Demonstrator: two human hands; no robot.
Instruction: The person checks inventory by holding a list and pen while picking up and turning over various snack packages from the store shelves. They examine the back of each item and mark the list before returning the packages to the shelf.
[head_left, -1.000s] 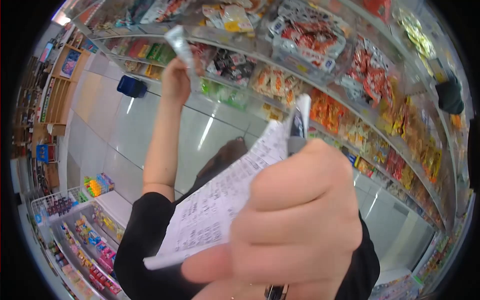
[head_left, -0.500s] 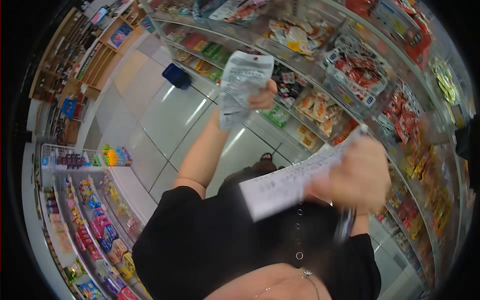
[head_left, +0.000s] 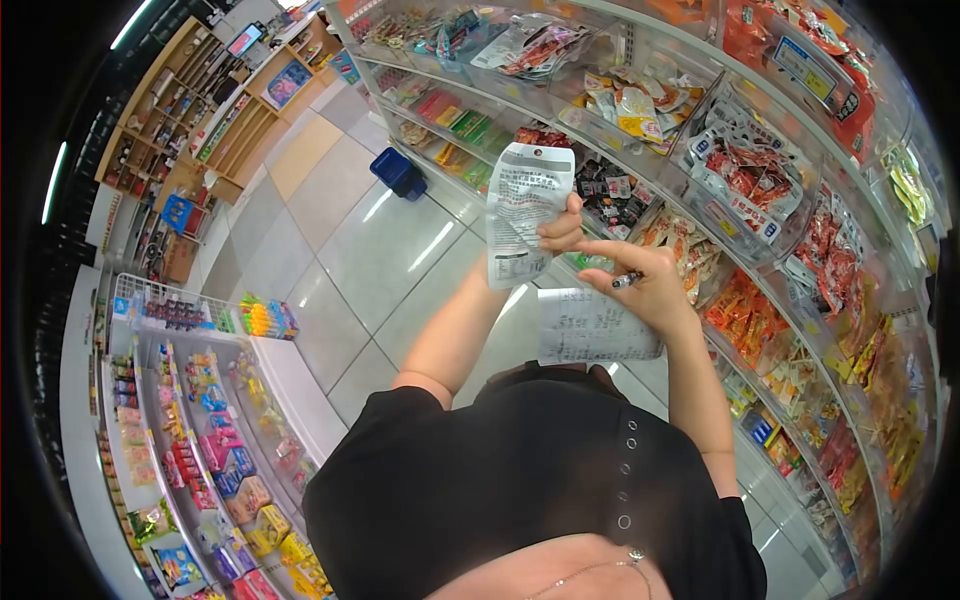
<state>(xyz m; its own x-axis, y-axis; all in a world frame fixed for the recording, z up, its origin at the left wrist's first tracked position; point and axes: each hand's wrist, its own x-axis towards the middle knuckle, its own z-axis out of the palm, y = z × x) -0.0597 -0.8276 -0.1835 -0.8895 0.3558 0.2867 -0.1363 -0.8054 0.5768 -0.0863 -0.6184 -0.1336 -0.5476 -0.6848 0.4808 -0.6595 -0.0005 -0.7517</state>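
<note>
Gripping the silver packet (head_left: pixel 530 215) in our closed left fingers (head_left: pixel 560 235), in the head view, we have its printed side facing us. Our right fingers (head_left: pixel 625 250) are bent around a pen (head_left: pixel 627 280), the index fingertip close to the left fingers. The written paper (head_left: pixel 598 328) lies just below the right fingers; we cannot tell how it is held. Bagged snacks (head_left: pixel 750 175) fill shelves right of both, and a blue bin (head_left: pixel 398 173) stands beyond the left fingers.

The person wears a black top (head_left: pixel 450 460) with short sleeves (head_left: pixel 398 402) and an open neckline; small round metal rings (head_left: pixel 624 522) line its front. A thin necklace (head_left: pixel 637 555) carries a small pendant.
</note>
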